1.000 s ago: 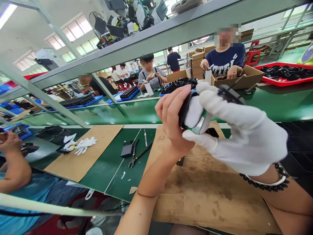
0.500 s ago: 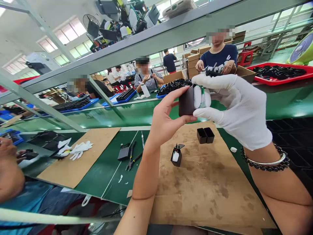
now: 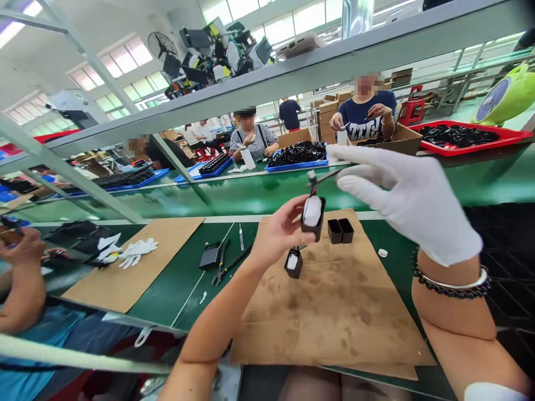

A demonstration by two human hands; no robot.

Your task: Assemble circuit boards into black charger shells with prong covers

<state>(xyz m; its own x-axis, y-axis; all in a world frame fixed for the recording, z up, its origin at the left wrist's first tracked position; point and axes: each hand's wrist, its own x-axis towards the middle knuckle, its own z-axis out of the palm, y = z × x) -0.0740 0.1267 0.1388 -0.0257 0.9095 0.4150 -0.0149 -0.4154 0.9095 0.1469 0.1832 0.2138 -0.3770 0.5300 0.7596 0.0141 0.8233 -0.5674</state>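
My bare left hand (image 3: 278,231) grips a small black box (image 3: 311,227), open end up, above the cardboard. A white padded block (image 3: 312,210) sits in the box, and red and black wires rise from it. My right hand (image 3: 401,189), in a white glove, pinches the edge of a thin black cover (image 3: 328,176) that tilts over the box, with a small metal part near the wires. Below stands a similar black box (image 3: 293,264) with a white block inside. Two empty black boxes (image 3: 340,230) stand side by side behind it.
Cardboard (image 3: 326,312) covers the bench before me. Pliers (image 3: 221,267), a black case (image 3: 210,256) and a thin tool (image 3: 241,236) lie to the left, beyond them white gloves (image 3: 137,252). A shelf beam (image 3: 251,75) crosses above. Co-workers sit opposite and at left.
The box has come down and turned open end up in my left hand. My right hand has moved off the white block and now holds the cover's edge.
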